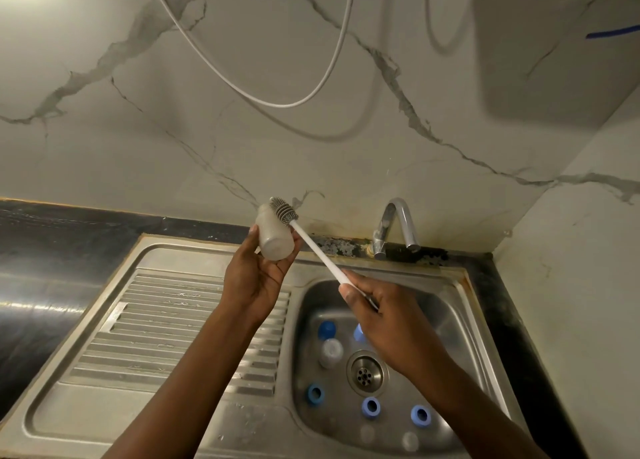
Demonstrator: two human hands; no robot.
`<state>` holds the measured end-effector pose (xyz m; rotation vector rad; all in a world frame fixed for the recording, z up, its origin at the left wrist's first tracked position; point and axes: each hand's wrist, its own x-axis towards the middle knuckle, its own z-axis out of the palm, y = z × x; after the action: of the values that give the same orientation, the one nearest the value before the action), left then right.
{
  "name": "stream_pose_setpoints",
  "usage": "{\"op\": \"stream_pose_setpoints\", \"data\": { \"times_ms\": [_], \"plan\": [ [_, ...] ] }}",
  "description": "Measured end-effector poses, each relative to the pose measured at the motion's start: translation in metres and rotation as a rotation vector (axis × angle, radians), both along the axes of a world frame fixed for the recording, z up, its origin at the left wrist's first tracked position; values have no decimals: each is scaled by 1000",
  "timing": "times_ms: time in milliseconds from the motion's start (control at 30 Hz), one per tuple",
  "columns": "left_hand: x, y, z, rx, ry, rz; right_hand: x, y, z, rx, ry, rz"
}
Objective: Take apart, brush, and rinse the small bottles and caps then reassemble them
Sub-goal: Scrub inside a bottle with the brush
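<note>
My left hand [258,275] grips a small frosted bottle [275,239] above the draining board, its base turned toward me. My right hand [375,306] holds the white handle of a bottle brush [317,249] over the basin. The brush's grey bristle head [282,209] lies against the bottle's far end, beside its mouth. In the sink basin [446,316] lie several blue caps [371,407], a blue cap ring [315,393], and a capped small bottle [330,349] with a blue top [326,330]. Two clear pieces [410,441] sit near the basin's front.
A chrome tap [398,228] stands behind the basin at the wall. The ribbed steel draining board [166,327] spreads to the left. Dark countertop [41,251] borders the sink. A white cable [277,102] loops down the marble wall. The drain [366,372] sits mid-basin.
</note>
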<state>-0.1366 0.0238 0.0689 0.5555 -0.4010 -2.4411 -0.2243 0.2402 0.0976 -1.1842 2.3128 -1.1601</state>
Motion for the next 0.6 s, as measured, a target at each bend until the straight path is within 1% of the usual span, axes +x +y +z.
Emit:
{"op": "stream_pose_setpoints", "data": {
  "times_ms": [67,167,233,333,433,533,600],
  "plan": [
    [1,0,-1,-52,-69,-16,-2,-2,3,3,14,-6],
    [4,-2,0,-187,-254,-30,-5,-1,4,-5,28,-16],
    [6,-3,1,-233,-302,-33,-4,1,3,-7,31,-6],
    [6,-7,4,-233,-282,-12,-3,7,-2,-28,38,1],
    [7,-18,6,-170,-260,49,1,15,-9,7,-9,21],
    [11,-28,6,-121,-237,80,4,26,-14,-9,-19,34],
    [13,-29,5,-122,-227,73,5,29,-14,-24,-24,27]
  ]
}}
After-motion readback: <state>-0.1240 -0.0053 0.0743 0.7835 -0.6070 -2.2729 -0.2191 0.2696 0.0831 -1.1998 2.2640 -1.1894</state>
